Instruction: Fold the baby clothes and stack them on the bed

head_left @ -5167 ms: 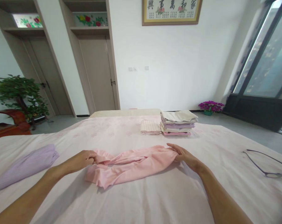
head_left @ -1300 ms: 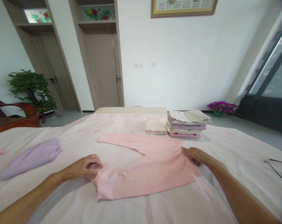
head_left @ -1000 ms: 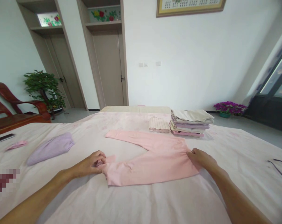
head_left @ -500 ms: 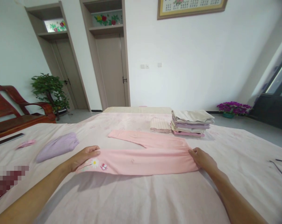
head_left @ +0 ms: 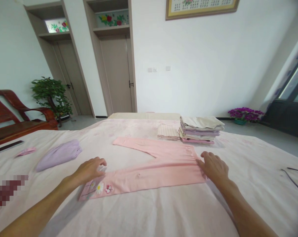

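Pink trousers [head_left: 161, 169] lie spread on the light pink bedsheet [head_left: 149, 214], waistband to the right and legs to the left. The nearer leg's cuff carries a daisy and a butterfly. Just above that cuff is my left hand [head_left: 91, 169], thumb and fingers apart with a gap between them. My right hand [head_left: 214, 166] rests at the waistband, its fingers spread and bent, the thumb close to or touching the fabric. Neither hand grips the cloth.
Behind the trousers stand a stack of folded clothes [head_left: 200, 130] and a striped folded piece [head_left: 168, 132]. At left lie a lilac garment [head_left: 60, 154], a small pink item [head_left: 26, 151] and a dark flat object [head_left: 7, 148]. A thin black cable [head_left: 295, 181] is at right.
Both hands have let go of the nearer trouser leg, which was held stretched and now lies flat on the sheet, its cuff lower and nearer. The fingers have opened.
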The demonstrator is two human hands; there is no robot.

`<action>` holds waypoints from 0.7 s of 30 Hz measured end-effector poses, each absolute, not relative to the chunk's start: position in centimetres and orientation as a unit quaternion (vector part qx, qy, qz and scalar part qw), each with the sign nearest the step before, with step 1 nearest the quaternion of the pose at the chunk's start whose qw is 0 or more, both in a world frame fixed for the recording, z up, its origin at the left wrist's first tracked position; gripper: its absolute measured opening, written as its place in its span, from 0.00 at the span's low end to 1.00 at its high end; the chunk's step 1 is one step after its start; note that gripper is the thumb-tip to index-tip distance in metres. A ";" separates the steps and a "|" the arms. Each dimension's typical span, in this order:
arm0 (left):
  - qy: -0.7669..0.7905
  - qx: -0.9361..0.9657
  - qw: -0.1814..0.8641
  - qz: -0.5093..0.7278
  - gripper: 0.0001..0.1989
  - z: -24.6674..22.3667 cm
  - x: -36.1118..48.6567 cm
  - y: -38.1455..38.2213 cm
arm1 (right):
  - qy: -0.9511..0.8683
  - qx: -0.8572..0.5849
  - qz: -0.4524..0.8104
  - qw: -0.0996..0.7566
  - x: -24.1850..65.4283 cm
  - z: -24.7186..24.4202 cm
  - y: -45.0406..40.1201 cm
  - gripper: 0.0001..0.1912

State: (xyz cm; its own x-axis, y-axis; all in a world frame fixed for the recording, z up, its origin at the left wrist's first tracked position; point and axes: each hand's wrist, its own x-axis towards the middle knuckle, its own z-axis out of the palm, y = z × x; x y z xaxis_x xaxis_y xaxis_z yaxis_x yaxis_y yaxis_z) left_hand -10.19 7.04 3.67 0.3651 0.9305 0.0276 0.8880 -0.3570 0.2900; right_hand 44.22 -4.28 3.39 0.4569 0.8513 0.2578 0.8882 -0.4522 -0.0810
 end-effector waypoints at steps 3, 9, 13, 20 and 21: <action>0.483 0.854 0.138 0.134 0.10 3.9 -6.3 5.9 | -0.646 -0.747 -0.039 0.154 39.9 5.2 -5.3 0.07; 0.370 0.890 0.191 0.187 0.08 2.9 1.2 2.9 | -0.846 -0.509 0.094 0.126 31.5 4.9 -7.1 0.10; 0.310 0.912 0.183 0.197 0.08 2.6 2.4 1.7 | -0.858 -0.502 0.048 0.094 30.2 4.2 -7.2 0.13; 0.290 0.931 0.159 0.153 0.08 3.0 -0.1 0.0 | -0.829 -0.517 0.179 0.115 31.7 5.2 -7.4 0.18; 0.295 0.931 0.157 0.151 0.08 3.0 -0.7 0.0 | -0.824 -0.518 0.205 0.107 31.8 5.3 -7.4 0.18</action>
